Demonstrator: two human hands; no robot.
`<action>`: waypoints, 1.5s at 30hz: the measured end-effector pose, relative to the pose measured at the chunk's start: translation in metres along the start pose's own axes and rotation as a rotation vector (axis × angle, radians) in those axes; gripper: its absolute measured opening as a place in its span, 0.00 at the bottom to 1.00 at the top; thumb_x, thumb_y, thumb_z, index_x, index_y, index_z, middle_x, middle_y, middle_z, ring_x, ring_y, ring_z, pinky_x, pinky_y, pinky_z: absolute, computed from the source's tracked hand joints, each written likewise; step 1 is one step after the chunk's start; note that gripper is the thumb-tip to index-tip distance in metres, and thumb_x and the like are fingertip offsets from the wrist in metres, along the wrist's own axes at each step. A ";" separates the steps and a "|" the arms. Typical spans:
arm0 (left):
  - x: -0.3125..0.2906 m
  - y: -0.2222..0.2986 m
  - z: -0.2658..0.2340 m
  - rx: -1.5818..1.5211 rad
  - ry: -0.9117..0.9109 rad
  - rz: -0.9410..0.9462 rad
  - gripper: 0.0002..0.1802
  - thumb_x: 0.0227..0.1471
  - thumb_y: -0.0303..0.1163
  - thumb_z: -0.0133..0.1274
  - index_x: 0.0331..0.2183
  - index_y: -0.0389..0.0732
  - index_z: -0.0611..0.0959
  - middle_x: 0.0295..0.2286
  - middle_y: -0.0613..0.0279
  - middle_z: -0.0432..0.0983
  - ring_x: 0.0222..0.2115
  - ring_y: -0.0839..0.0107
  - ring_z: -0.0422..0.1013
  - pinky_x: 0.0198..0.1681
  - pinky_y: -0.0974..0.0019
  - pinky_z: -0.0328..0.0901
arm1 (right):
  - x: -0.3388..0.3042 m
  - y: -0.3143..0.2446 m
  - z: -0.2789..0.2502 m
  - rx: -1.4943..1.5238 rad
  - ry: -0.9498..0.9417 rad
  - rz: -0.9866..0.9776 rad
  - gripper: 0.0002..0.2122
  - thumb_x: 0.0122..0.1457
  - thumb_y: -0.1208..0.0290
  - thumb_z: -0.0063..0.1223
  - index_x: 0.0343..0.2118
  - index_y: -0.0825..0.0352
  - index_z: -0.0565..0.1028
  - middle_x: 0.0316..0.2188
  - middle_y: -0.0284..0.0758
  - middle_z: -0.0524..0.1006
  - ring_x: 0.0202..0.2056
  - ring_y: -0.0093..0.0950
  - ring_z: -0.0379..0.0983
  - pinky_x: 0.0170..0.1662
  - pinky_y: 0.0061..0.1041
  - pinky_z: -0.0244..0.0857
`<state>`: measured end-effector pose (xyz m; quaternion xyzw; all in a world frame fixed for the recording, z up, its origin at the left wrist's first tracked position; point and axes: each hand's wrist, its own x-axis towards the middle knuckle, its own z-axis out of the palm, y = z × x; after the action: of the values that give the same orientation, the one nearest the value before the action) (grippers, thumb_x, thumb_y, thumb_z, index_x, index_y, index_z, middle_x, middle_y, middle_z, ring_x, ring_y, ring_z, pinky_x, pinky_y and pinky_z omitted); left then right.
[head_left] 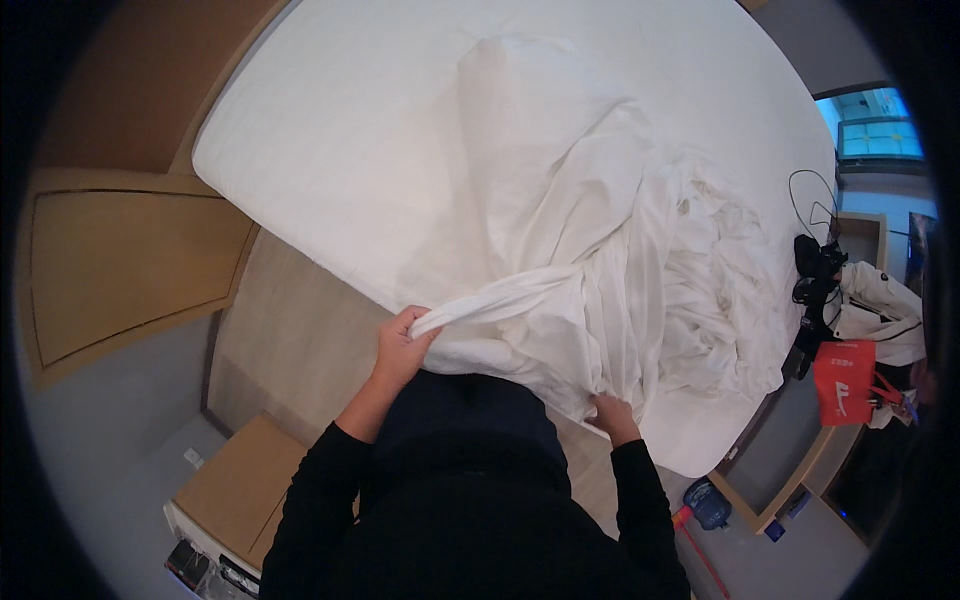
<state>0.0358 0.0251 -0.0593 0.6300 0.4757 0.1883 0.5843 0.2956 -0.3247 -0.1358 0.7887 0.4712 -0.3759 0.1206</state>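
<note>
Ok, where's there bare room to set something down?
The mattress is bare between its left edge and the white sheet, as is the floor left of the left hand. Crowded: the sheet's bunched folds beyond the right hand.

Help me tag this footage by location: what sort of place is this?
Most likely a bedroom, though whether in a home or a hotel I can't tell. A wide mattress bears rumpled white bed linen, and a white jacket lies off to the right.

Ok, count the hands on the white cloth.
2: the left hand grips a gathered end of the white cloth; the right hand holds it near the mattress edge.
</note>
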 end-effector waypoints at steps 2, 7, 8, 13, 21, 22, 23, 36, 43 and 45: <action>-0.013 0.012 0.004 0.020 -0.076 0.060 0.07 0.46 0.22 0.58 0.32 0.36 0.81 0.25 0.65 0.77 0.27 0.81 0.69 0.31 0.74 0.65 | 0.016 -0.019 -0.036 0.063 0.053 0.074 0.14 0.48 0.63 0.57 0.37 0.60 0.75 0.31 0.41 0.78 0.35 0.41 0.76 0.35 0.41 0.69; -0.050 0.046 0.013 0.034 -0.252 0.172 0.11 0.41 0.24 0.60 0.32 0.36 0.81 0.26 0.57 0.78 0.26 0.68 0.74 0.31 0.69 0.67 | 0.068 -0.073 -0.123 0.339 0.869 -0.093 0.15 0.48 0.74 0.56 0.41 0.60 0.74 0.36 0.39 0.76 0.39 0.38 0.72 0.40 0.41 0.65; -0.056 0.054 0.015 0.068 -0.283 0.284 0.12 0.39 0.25 0.61 0.32 0.37 0.81 0.26 0.56 0.77 0.26 0.63 0.74 0.31 0.66 0.67 | 0.080 -0.081 -0.135 0.325 0.986 -0.171 0.17 0.45 0.76 0.56 0.42 0.59 0.74 0.38 0.37 0.75 0.41 0.37 0.70 0.42 0.40 0.64; -0.080 0.085 0.013 0.139 -0.466 0.617 0.13 0.35 0.22 0.60 0.30 0.40 0.81 0.25 0.57 0.76 0.25 0.58 0.72 0.28 0.63 0.66 | 0.112 -0.093 -0.161 0.133 0.618 -0.370 0.16 0.40 0.80 0.54 0.36 0.60 0.77 0.35 0.33 0.75 0.40 0.37 0.69 0.44 0.34 0.64; -0.085 0.085 -0.017 0.240 -0.142 0.433 0.14 0.37 0.24 0.63 0.32 0.40 0.81 0.25 0.59 0.75 0.25 0.60 0.72 0.27 0.63 0.66 | 0.060 -0.052 -0.197 0.158 0.725 -0.493 0.08 0.39 0.77 0.53 0.27 0.64 0.76 0.29 0.32 0.74 0.37 0.37 0.68 0.42 0.37 0.60; -0.083 0.081 -0.019 0.348 -0.100 0.430 0.15 0.35 0.23 0.63 0.32 0.41 0.80 0.24 0.59 0.74 0.24 0.60 0.71 0.27 0.62 0.65 | 0.046 -0.049 -0.205 0.195 0.768 -0.488 0.08 0.39 0.77 0.53 0.27 0.65 0.75 0.29 0.34 0.74 0.38 0.38 0.68 0.44 0.37 0.59; -0.082 0.077 -0.022 0.435 -0.055 0.449 0.17 0.34 0.23 0.63 0.32 0.42 0.80 0.23 0.59 0.72 0.24 0.60 0.70 0.26 0.62 0.65 | 0.031 -0.048 -0.212 0.244 0.808 -0.491 0.08 0.40 0.78 0.53 0.27 0.67 0.75 0.29 0.35 0.74 0.38 0.39 0.68 0.45 0.37 0.58; -0.061 0.072 -0.019 0.137 -0.040 0.166 0.13 0.38 0.23 0.65 0.21 0.39 0.74 0.20 0.66 0.68 0.21 0.72 0.65 0.24 0.71 0.57 | -0.004 -0.076 -0.235 0.265 0.777 -0.370 0.17 0.47 0.81 0.56 0.43 0.66 0.75 0.41 0.38 0.75 0.45 0.40 0.69 0.49 0.34 0.61; -0.078 0.108 -0.033 0.193 -0.178 0.275 0.18 0.35 0.31 0.70 0.20 0.40 0.74 0.21 0.66 0.70 0.23 0.72 0.65 0.24 0.69 0.57 | 0.036 -0.163 -0.230 0.368 0.643 -0.749 0.16 0.46 0.77 0.57 0.41 0.64 0.76 0.43 0.38 0.75 0.46 0.37 0.69 0.49 0.35 0.60; -0.087 0.116 -0.042 0.125 -0.149 0.317 0.18 0.35 0.32 0.71 0.21 0.39 0.75 0.21 0.65 0.70 0.23 0.72 0.66 0.25 0.69 0.58 | 0.051 -0.171 -0.223 0.303 0.542 -0.802 0.15 0.46 0.76 0.57 0.40 0.64 0.76 0.43 0.38 0.74 0.45 0.37 0.69 0.50 0.35 0.60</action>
<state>0.0051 -0.0072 0.0845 0.7446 0.3364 0.2009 0.5404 0.2742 -0.0796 0.0095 0.6236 0.6914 -0.2387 -0.2758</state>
